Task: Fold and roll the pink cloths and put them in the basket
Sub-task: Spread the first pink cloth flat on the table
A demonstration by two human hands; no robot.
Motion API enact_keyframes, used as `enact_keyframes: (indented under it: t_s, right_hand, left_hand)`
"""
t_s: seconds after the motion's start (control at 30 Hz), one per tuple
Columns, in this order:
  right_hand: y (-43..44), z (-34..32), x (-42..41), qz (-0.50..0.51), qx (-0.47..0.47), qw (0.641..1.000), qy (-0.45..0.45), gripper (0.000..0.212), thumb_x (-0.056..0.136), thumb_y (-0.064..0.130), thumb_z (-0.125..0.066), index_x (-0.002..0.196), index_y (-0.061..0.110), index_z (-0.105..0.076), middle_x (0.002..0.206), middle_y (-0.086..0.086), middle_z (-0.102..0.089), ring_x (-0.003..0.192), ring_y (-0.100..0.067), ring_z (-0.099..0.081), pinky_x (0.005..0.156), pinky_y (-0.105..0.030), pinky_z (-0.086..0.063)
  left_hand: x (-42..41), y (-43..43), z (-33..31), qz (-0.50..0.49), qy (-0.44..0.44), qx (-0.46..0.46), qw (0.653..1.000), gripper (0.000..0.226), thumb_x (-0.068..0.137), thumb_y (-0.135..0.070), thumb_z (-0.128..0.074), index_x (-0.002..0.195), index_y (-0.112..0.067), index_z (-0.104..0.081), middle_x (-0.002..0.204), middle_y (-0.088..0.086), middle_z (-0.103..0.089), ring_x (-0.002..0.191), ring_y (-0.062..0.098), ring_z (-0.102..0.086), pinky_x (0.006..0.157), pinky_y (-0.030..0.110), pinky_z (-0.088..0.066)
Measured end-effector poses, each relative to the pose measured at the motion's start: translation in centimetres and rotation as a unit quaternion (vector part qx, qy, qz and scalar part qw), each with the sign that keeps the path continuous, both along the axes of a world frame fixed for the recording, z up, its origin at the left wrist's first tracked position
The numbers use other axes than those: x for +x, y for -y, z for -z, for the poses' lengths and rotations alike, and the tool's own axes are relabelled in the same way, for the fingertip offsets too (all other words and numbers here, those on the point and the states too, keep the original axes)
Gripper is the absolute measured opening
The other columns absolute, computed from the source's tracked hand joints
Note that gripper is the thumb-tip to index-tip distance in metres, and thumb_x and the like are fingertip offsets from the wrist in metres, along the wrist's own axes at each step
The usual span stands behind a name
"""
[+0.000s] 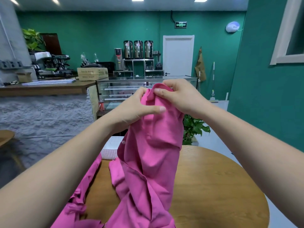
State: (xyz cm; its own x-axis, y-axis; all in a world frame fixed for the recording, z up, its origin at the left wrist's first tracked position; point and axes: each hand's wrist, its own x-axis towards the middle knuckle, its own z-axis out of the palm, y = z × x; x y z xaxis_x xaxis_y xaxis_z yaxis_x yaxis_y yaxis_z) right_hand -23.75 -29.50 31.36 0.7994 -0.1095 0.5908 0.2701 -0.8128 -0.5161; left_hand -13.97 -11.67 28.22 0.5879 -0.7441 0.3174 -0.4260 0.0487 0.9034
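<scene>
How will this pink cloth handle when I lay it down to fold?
Probably floppy: the cloth hangs in loose folds from the left hand and right hand. Likely light, since fingertip pinches alone hold it up. Its lower end bunches on the table, so it may drag.

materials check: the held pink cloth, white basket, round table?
Held pink cloth: thin woven fabric, matte; it drapes in soft folds and has a button, so perhaps a shirt. White basket: likely plastic, with a fine perforated grid wall. Round table: wood or veneer, with visible grain and a slight sheen.
</scene>
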Motion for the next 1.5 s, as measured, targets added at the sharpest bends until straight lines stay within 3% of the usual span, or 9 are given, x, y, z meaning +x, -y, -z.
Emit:
enact_keyframes:
  t_s: [0.17,0.27,0.37,0.57,0.83,1.07,1.33,1.43,1.5]
  right_hand:
    - [0.1,0.5,0.2,0.013,-0.03,0.999,0.01,0.035,0.099,0.045,-0.07,0.082,0.015,-0.067,0.07,0.008,-0.063,0.062,-0.005,-0.051,0.057,-0.03,-0.04]
    - [0.2,1.8,0.5,-0.061,0.13,0.99,-0.004,0.043,0.092,0.046,-0.079,0.097,0.005,-0.068,0.078,0.0,-0.07,0.07,-0.013,-0.066,0.051,-0.023,-0.049]
    - [1.1,3.7,1.1,-0.142,0.246,0.957,-0.057,0.057,0.084,0.038,-0.089,0.115,0.0,-0.061,0.103,-0.016,-0.078,0.092,-0.03,-0.074,0.074,-0.041,-0.057]
    - [1.4,7.8,1.6,-0.213,0.269,0.931,-0.127,0.036,0.102,0.017,-0.068,0.122,-0.01,-0.055,0.095,-0.004,-0.068,0.087,-0.018,-0.058,0.084,-0.028,-0.051]
    - [1.6,4.5,0.1,-0.135,0.306,0.942,-0.014,0.023,0.11,0.03,-0.055,0.091,0.018,-0.056,0.077,0.001,-0.056,0.069,-0.013,-0.049,0.069,-0.03,-0.043]
    - [0.7,5.1,-1.7,-0.207,0.278,0.909,-0.229,0.017,0.096,0.026,-0.074,0.101,0.01,-0.074,0.103,-0.011,-0.077,0.089,-0.024,-0.073,0.067,-0.032,-0.058]
    - [2.2,7.3,-2.1,-0.186,0.142,0.919,-0.316,0.04,0.095,0.045,-0.077,0.119,0.013,-0.077,0.126,-0.015,-0.074,0.121,-0.041,-0.066,0.115,-0.067,-0.04]
    - [2.9,6.9,-2.6,-0.126,0.068,0.938,-0.314,0.028,0.093,0.045,-0.079,0.102,0.019,-0.082,0.108,-0.004,-0.08,0.1,-0.018,-0.072,0.105,-0.047,-0.053]
    - [3.7,6.5,-2.7,-0.086,0.025,0.952,-0.294,0.026,0.094,0.039,-0.078,0.078,0.018,-0.076,0.077,0.01,-0.072,0.071,-0.008,-0.06,0.07,-0.028,-0.05]
  left_hand:
    - [-0.4,0.5,0.5,-0.021,0.059,-0.002,0.998,0.029,0.09,-0.019,-0.083,0.117,-0.016,-0.074,0.106,-0.001,-0.081,0.102,0.011,-0.075,0.089,0.027,-0.058]
    - [-0.1,0.5,0.5,-0.05,0.05,-0.025,0.997,0.02,0.093,-0.021,-0.079,0.11,-0.01,-0.078,0.104,0.009,-0.08,0.102,0.024,-0.076,0.094,0.039,-0.06]
    - [0.0,0.3,0.1,-0.067,0.015,-0.043,0.997,0.023,0.094,-0.019,-0.078,0.113,-0.006,-0.077,0.105,0.016,-0.079,0.098,0.028,-0.077,0.094,0.044,-0.061]
    - [0.7,-0.5,-0.4,-0.081,-0.025,-0.069,0.994,0.013,0.094,-0.008,-0.075,0.106,-0.003,-0.075,0.097,0.017,-0.079,0.084,0.025,-0.076,0.078,0.038,-0.063]
    - [2.6,-2.8,-0.8,-0.137,0.156,0.023,0.978,0.019,0.096,-0.035,-0.076,0.091,-0.017,-0.08,0.086,-0.003,-0.08,0.074,0.008,-0.066,0.078,0.034,-0.052]
    - [1.7,-3.8,-0.8,-0.1,0.013,-0.096,0.99,0.021,0.103,-0.015,-0.065,0.086,-0.023,-0.077,0.084,-0.006,-0.078,0.077,0.008,-0.071,0.073,0.022,-0.057]
    - [2.4,-4.6,-0.7,-0.145,-0.058,-0.168,0.973,0.014,0.106,-0.024,-0.061,0.1,-0.018,-0.072,0.084,-0.004,-0.078,0.075,0.011,-0.07,0.07,0.025,-0.057]
    - [3.3,-5.3,-0.8,-0.163,-0.076,-0.203,0.962,0.018,0.107,-0.026,-0.062,0.111,-0.011,-0.072,0.095,0.001,-0.078,0.086,0.015,-0.07,0.08,0.028,-0.058]
    - [4.1,-5.9,-1.1,-0.172,-0.086,-0.223,0.956,0.023,0.105,-0.028,-0.064,0.117,-0.009,-0.072,0.102,0.007,-0.074,0.093,0.019,-0.067,0.088,0.034,-0.055]
